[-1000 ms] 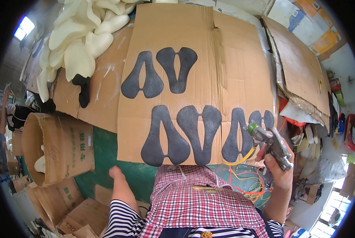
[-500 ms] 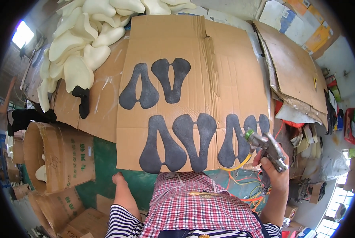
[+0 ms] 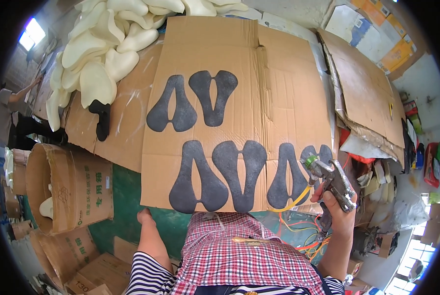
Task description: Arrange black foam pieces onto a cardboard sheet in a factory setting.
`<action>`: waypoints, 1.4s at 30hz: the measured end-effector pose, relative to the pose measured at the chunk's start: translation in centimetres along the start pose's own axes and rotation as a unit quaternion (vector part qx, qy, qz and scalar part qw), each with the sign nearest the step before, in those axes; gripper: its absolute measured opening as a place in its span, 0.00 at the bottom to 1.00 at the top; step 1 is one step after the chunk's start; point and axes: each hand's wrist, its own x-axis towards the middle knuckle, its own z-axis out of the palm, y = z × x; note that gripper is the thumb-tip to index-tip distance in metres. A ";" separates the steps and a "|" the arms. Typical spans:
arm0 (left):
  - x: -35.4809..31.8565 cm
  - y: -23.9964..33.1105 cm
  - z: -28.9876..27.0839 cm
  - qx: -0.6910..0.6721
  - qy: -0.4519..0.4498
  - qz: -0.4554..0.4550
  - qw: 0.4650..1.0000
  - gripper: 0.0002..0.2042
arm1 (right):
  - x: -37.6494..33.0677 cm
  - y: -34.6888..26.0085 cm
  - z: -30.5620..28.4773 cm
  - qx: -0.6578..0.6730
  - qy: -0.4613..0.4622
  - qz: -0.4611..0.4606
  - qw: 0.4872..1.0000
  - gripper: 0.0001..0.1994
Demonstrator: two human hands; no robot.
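In my right hand [image 3: 334,204] is a metal spray gun [image 3: 332,183] with a green ring at its front end, my fingers closed round its grip. A yellow hose [image 3: 298,199] curves from it. The gun hangs over the right edge of the cardboard sheet [image 3: 210,44], partly hiding a dark grey, split-shaped pad [image 3: 323,153]. Several matching pads lie flat on the sheet, among them a large one [image 3: 239,169] in the near row and a smaller one [image 3: 171,105] farther back. My left hand [image 3: 144,215] hangs below the sheet's near edge, away from the pads; its fingers are too unclear to read.
Cream foam pieces [image 3: 99,49] are heaped at the far left, with a black piece [image 3: 101,120] beside them. Large cardboard boxes [image 3: 84,191] stand at left. Stacked cardboard [image 3: 365,83] is on the right. Coloured hoses [image 3: 311,246] trail below. Another person [image 3: 20,113] is at far left.
The whole view has shifted slightly. My right hand still grips the spray gun, whose front end has tipped up a little. More of the other person shows at the far left.
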 end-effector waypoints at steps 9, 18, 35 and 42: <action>1.0 -1.2 0.1 -0.049 -0.014 -0.013 0.999 0.14 | 1.4 0.0 0.7 0.010 0.048 -0.036 0.998 0.15; 0.6 -1.8 0.7 -0.021 -0.003 0.000 1.000 0.15 | 0.8 -0.1 1.3 0.023 0.027 -0.048 0.998 0.15; -0.5 -2.4 -1.0 -0.033 -0.013 -0.036 0.999 0.13 | 2.4 -0.9 3.6 0.037 -0.026 -0.039 0.998 0.22; -0.3 -3.0 -1.5 -0.049 -0.024 -0.038 0.998 0.11 | 2.5 -1.5 4.6 0.050 -0.106 -0.080 0.990 0.23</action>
